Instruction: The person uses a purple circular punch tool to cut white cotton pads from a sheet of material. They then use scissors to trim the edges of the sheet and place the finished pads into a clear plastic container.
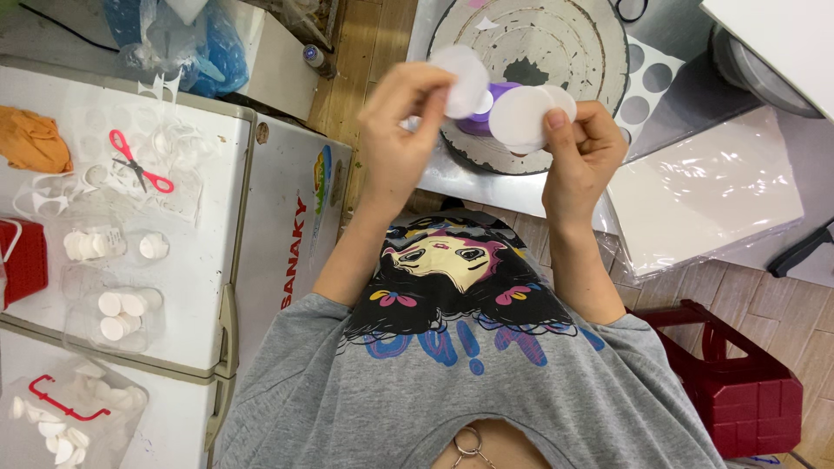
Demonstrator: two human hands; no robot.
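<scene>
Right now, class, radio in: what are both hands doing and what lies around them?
Left hand pinches one white disc. Right hand holds a stack of discs. Purple tool sits behind them on the round stand. Nothing between the hands.

We see a white chest freezer lid (208, 260) carrying pink-handled scissors (139, 163), an orange cloth (33, 141) and clear plastic bags of white discs (117, 314)

Passage is open over the bare front strip of the metal table (469, 178) beneath both hands; the round grey turntable (599, 52) with purple holder (483, 122) blocks ahead, the wrapped white sheet stack (708, 195) beside
</scene>
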